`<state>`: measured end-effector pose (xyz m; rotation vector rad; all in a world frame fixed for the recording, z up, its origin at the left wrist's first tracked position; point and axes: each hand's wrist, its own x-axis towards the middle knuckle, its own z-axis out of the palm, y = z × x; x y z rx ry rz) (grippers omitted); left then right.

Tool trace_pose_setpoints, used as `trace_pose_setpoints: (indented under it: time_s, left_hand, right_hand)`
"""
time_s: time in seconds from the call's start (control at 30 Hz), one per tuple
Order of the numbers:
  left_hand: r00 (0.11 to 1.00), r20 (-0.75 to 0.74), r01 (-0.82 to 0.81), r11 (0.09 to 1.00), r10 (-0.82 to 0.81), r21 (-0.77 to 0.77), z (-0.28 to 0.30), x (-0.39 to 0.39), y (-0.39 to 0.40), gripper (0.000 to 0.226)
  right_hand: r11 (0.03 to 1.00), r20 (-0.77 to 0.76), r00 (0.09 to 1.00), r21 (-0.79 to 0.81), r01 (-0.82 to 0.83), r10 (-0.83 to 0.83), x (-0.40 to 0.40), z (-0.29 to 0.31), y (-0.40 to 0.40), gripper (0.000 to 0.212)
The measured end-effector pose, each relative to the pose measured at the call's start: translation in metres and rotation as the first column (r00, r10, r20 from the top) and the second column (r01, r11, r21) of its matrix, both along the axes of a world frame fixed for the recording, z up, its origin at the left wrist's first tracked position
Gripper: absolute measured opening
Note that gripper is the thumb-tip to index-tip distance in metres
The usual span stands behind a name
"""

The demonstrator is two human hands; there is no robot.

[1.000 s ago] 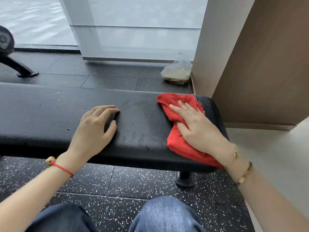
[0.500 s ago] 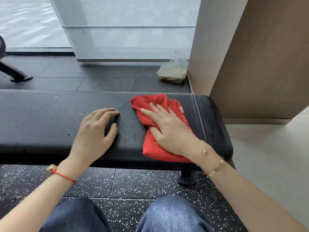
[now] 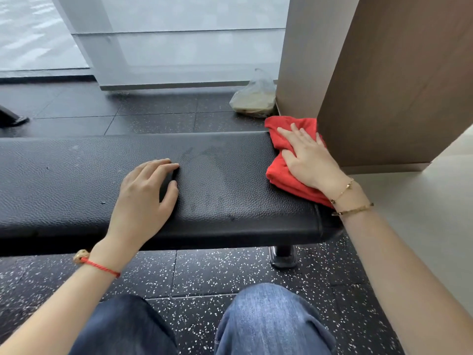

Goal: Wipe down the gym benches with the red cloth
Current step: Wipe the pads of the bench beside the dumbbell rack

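Since half a second ago the red cloth (image 3: 284, 172) has slid from the bench's middle to its right end. The black bench (image 3: 76, 180) stretches left from the pressing palm. The right hand (image 3: 311, 160) lies flat, fingers straight, on the cloth; the left hand (image 3: 146, 198) rests open on the padding, well apart. A plastic bag (image 3: 253, 98) sits beyond the cloth.

You have one black padded gym bench (image 3: 76, 180) in front of you and one red cloth (image 3: 281, 172) at its right end. Two hands are on it: your left hand (image 3: 146, 193) and your right hand (image 3: 309, 160). You wear one red string bracelet (image 3: 102, 267) and two gold bracelets (image 3: 343, 193). One plastic bag (image 3: 253, 98) sits on the floor, and one bench foot (image 3: 282, 256) shows.
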<state>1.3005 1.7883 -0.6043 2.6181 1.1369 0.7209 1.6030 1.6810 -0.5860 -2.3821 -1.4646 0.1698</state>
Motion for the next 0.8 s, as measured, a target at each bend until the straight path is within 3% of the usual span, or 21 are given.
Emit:
trace_pose_setpoints:
  time_s: [0.27,0.5,0.8]
  left_hand:
    - [1.0,0.01,0.002,1.0,-0.002,0.009,-0.002,0.0,0.0,0.041]
    - [1.0,0.008,0.001,1.0,-0.001,0.012,-0.001,0.001,-0.001,0.041]
    - [1.0,-0.004,-0.011,1.0,0.011,-0.01,0.0,0.0,-0.001,0.041]
  right_hand:
    - [0.991,0.028,0.994,0.088,-0.104,0.102,-0.036,-0.011,-0.055,0.056]
    - [0.998,-0.001,0.999,0.024,-0.051,0.051,-0.023,-0.001,0.025,0.054]
    - [0.948,-0.013,0.951,0.086,-0.307,0.309,-0.054,-0.003,-0.005,0.057]
